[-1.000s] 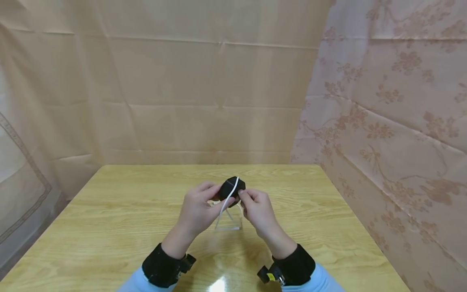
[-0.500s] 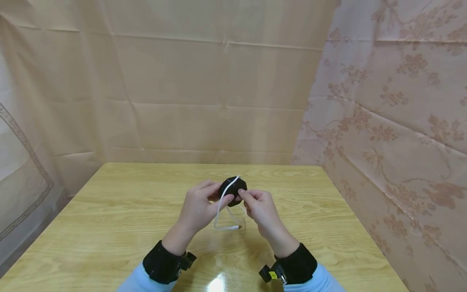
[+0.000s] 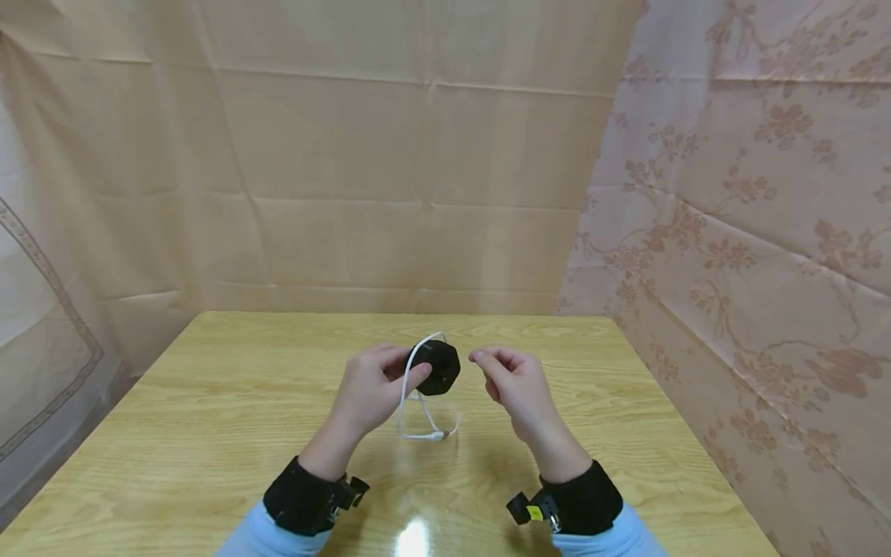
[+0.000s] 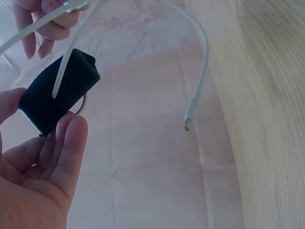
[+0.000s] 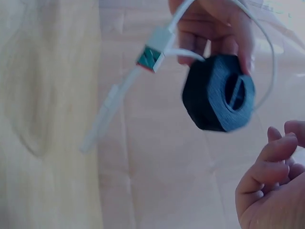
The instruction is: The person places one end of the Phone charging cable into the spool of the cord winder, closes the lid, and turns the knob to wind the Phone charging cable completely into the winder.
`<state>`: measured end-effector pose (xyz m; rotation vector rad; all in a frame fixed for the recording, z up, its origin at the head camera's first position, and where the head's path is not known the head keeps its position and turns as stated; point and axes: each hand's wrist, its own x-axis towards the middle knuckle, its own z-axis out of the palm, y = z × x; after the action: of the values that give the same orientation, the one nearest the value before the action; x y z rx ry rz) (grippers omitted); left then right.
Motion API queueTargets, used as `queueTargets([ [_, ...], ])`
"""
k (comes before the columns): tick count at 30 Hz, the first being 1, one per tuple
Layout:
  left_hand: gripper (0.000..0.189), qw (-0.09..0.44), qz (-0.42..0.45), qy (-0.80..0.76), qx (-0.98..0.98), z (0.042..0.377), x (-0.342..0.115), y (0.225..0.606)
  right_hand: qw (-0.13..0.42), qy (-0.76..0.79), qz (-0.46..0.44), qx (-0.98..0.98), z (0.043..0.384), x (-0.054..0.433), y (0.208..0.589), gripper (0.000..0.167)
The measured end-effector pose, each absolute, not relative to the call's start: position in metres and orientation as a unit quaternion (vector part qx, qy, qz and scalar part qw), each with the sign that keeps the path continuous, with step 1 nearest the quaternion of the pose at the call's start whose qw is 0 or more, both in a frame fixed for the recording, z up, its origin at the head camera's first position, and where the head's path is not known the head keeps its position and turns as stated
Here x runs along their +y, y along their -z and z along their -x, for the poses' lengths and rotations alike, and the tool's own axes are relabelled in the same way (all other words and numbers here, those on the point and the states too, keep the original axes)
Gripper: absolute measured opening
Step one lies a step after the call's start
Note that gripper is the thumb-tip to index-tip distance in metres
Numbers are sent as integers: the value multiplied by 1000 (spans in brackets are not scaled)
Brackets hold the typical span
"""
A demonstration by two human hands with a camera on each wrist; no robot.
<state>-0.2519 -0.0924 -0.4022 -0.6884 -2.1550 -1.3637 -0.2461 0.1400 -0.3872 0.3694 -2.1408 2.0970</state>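
Note:
In the head view my left hand (image 3: 370,388) holds a black, many-sided cable winder (image 3: 440,367) by its left side, thumb on the near face. A white USB cable (image 3: 404,402) comes out of the winder and loops below it. The right wrist view shows a round hole with a bar across it in the winder (image 5: 217,95). A USB plug (image 5: 155,51) hangs beside it, and the left wrist view shows a small metal connector (image 4: 187,125) at a cable end. My right hand (image 3: 517,387) is apart from the winder, its fingers loosely bent with nothing visible between them.
A light wood-grain table (image 3: 244,402) lies beneath both hands. Behind it hangs a beige curtain (image 3: 348,178), and a pink floral curtain (image 3: 752,216) hangs along the right side.
My right hand has let go of the winder and moved to the right. My left hand has shifted slightly left with the winder, turning its face more toward the head camera. The cable swings along.

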Motion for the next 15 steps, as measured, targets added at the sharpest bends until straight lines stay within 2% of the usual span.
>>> queueTargets([
  [6, 16, 220, 248, 517, -789, 252, -97, 399, 101, -665, -170, -720, 242, 153, 375, 18],
  [15, 16, 129, 227, 601, -756, 253, -100, 396, 229, -539, -234, -776, 234, 164, 362, 11],
])
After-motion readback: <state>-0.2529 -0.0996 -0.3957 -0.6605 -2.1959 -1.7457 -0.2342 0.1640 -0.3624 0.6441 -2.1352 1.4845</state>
